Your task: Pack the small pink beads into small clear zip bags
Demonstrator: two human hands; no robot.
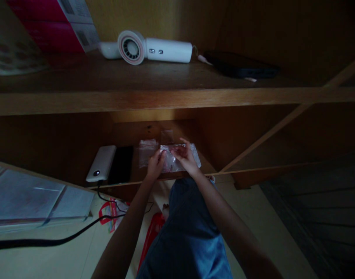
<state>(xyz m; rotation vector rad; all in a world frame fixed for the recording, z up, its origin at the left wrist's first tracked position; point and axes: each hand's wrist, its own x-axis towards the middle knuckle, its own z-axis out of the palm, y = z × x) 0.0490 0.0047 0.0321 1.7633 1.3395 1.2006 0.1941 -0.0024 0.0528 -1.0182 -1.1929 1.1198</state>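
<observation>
Over the lower shelf, my left hand (156, 164) pinches the left side of a small clear plastic bag (169, 166) between thumb and fingers. My right hand (189, 159) is at the bag's upper right, thumb and fingertips closed on the plastic, one finger raised. What lies inside the bag is too blurred to tell. Left of my left hand rests a stack of flat clear bags (146, 153). Another single clear bag (167, 135) lies behind my hands. More crinkled clear plastic (195, 155) shows under and beside my right hand.
A white power bank (101, 163) with a black cable (75, 234) and a dark flat phone-like slab (121, 164) lie at left. Above, the upper shelf's edge (154, 100) juts out, bearing a white handheld fan (168, 50) and a black phone (241, 65). A red stool (152, 232) stands below.
</observation>
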